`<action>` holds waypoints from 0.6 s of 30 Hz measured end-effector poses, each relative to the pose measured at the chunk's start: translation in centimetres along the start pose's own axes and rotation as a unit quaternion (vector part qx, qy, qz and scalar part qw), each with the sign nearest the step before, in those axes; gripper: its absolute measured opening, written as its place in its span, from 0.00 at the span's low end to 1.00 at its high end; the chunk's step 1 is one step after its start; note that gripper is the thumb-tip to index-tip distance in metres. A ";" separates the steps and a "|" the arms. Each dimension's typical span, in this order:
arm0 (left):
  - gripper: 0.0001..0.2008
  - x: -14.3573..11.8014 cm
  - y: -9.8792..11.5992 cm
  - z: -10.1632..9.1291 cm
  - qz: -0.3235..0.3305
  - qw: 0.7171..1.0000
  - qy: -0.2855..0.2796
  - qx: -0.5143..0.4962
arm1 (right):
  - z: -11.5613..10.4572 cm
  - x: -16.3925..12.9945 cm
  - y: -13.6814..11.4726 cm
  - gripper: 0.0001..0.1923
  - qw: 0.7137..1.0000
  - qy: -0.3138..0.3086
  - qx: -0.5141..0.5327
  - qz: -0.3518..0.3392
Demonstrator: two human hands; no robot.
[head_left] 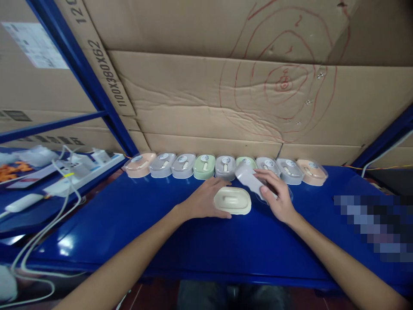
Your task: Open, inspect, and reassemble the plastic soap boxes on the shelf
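A cream oval dish [232, 207] with a raised bar in its middle lies on the blue table. My left hand [206, 200] is closed about its left end, thumb on the near side and fingers on the far side. Just to the right, my right hand [275, 193] grips a pale grey-lilac plastic shell [250, 178], held tilted above the table. A clear plastic cover [291, 194] shows partly behind the right hand; most of it is hidden.
Behind the hands stands a row of small lidded boxes, among them a peach box [140, 165], a green box [204, 167] and a grey box [289, 171]. Cardboard [193, 94] forms the back wall. A power strip [85, 174] and white cables [45, 232] are on the left.
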State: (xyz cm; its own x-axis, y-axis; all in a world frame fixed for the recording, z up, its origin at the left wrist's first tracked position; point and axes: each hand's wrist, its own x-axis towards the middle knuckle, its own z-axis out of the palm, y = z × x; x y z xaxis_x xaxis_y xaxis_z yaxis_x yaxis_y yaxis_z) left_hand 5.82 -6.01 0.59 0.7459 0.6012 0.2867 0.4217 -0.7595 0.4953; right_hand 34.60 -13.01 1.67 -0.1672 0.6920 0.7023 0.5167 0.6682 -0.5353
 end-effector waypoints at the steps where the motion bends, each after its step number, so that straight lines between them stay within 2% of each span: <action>1: 0.47 0.0 -0.2 0.0 0.008 1.000 0.003 0.024 | -0.1 -0.2 -0.3 0.20 0.999 -0.016 -0.011 -0.031; 5: 0.28 -0.1 -1.3 0.2 0.044 0.997 0.024 0.056 | 0.9 -1.3 -1.8 0.31 0.975 -0.090 -0.040 -0.201; 8: 0.23 -0.3 -1.9 0.3 0.068 0.995 0.030 0.064 | 2.1 -2.2 -2.9 0.35 0.945 -0.138 -0.059 -0.289; 10: 0.25 -0.4 -2.0 0.3 0.068 0.995 0.032 0.072 | 2.8 -2.7 -3.4 0.34 0.933 -0.185 -0.099 -0.293; 14: 0.24 -0.3 -1.6 0.0 0.063 0.994 0.033 0.088 | 3.1 -3.1 -4.1 0.35 0.915 -0.273 -0.165 -0.249; 18: 0.19 -0.2 -1.1 -0.1 0.072 0.992 0.038 0.099 | 3.1 -2.7 -4.1 0.35 0.911 -0.304 -0.170 -0.220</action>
State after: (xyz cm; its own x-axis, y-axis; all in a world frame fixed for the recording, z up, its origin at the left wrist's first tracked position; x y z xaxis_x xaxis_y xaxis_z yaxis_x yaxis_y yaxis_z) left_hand 5.15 -5.32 0.05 0.7684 0.4942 0.4066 0.4126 -0.8683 0.2755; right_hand 30.31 -16.80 0.51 -0.8015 0.4707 0.3689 0.5007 0.8655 -0.0167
